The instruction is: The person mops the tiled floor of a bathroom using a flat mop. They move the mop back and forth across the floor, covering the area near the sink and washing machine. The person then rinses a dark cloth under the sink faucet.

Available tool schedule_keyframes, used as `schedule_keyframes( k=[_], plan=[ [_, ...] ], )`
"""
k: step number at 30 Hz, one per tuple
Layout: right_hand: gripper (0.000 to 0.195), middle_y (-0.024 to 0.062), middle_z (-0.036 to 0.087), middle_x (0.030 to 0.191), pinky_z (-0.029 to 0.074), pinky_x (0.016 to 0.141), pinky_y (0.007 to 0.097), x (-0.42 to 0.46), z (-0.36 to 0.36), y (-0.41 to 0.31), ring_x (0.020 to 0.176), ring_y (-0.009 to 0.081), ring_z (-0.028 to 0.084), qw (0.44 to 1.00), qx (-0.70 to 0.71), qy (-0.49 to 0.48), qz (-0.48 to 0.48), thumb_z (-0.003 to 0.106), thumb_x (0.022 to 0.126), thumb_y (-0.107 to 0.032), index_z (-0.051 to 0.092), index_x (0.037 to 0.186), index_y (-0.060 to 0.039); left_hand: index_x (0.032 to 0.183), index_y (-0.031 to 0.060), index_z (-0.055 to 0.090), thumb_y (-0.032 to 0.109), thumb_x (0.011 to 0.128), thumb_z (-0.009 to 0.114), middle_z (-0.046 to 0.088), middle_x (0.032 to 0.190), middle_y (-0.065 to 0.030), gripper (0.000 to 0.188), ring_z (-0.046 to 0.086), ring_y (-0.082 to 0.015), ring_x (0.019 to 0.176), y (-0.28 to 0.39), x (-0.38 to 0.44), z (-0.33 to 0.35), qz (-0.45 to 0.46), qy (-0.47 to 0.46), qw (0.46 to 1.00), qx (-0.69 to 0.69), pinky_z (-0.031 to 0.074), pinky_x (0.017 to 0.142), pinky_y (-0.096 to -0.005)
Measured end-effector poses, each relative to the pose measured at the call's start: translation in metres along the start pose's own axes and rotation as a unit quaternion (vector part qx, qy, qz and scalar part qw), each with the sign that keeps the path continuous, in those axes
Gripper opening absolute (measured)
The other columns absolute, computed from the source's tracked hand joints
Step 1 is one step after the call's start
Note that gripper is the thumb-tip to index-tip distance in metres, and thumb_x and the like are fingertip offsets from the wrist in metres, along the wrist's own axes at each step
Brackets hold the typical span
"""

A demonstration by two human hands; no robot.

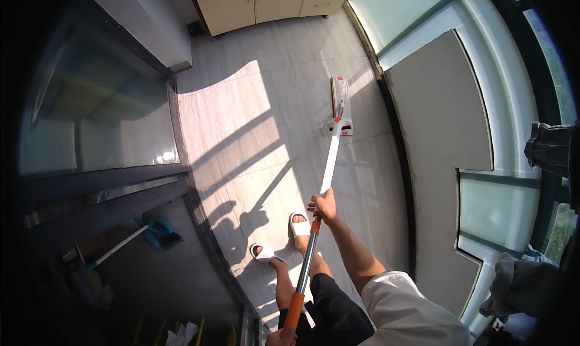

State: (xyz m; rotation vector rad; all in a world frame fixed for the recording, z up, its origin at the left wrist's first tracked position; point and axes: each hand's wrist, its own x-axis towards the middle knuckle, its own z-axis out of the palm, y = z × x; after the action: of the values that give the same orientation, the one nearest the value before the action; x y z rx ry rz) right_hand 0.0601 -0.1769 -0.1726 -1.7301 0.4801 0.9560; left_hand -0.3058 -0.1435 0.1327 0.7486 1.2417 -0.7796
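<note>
My right hand (324,205) is wrapped around the lower white part of a flat mop's pole (331,158). At the bottom edge of the picture, partly cut off, my left hand (282,338) grips the orange handle (294,310) at the pole's upper end. Between the hands runs a bare metal section (308,255) of the pole. The rectangular mop head (340,94) lies on the tiled floor (303,87) ahead of me, with its long side pointing away. It is near the right-hand wall.
A cabinet (231,6) with doors and a drawer stands at the far end. Glass doors (104,119) line the left, with a blue dustpan (163,233) beyond the threshold. My white slippers (300,227) are on the floor. Clothes (525,285) hang at the right by the windows.
</note>
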Motion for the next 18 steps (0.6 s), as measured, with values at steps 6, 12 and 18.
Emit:
schedule_keyframes(
  k=[6, 12, 18],
  plan=[
    [0.054, 0.0088, 0.049, 0.075, 0.049, 0.041, 0.0338, 0.119, -0.033, -0.127, 0.050, 0.0182, 0.053, 0.998, -0.034, 0.043, -0.035, 0.051, 0.079, 0.003, 0.031, 0.127, -0.0107, 0.091, 0.0017, 0.052, 0.055, 0.099, 0.049, 0.043, 0.061, 0.0001, 0.054, 0.041, -0.0103, 0.045, 0.170, 0.079, 0.040, -0.024, -0.143, 0.984, -0.106, 0.037, 0.045, -0.0260],
    [0.058, 0.0079, 0.048, 0.074, 0.046, 0.038, 0.0331, 0.032, -0.083, -0.027, 0.046, 0.0164, 0.051, 0.998, 0.017, 0.060, -0.005, 0.049, 0.080, 0.001, 0.030, 0.132, -0.0150, 0.084, 0.0056, 0.054, 0.047, 0.098, 0.054, 0.047, 0.059, -0.0002, 0.043, 0.045, -0.0110, 0.044, 0.093, 0.030, 0.035, -0.057, -0.120, 0.991, -0.003, 0.036, 0.041, -0.0269],
    [0.062, 0.0108, 0.048, 0.078, 0.044, 0.037, 0.0305, -0.186, -0.055, 0.148, 0.045, 0.0155, 0.045, 0.957, 0.173, 0.189, 0.140, 0.044, 0.086, 0.002, 0.022, 0.140, -0.0171, 0.081, 0.0079, 0.057, 0.044, 0.098, 0.056, 0.050, 0.057, 0.0011, 0.040, 0.045, -0.0095, 0.043, 0.015, -0.084, -0.075, -0.026, 0.001, 0.969, 0.246, 0.034, 0.037, -0.0276]
  ],
)
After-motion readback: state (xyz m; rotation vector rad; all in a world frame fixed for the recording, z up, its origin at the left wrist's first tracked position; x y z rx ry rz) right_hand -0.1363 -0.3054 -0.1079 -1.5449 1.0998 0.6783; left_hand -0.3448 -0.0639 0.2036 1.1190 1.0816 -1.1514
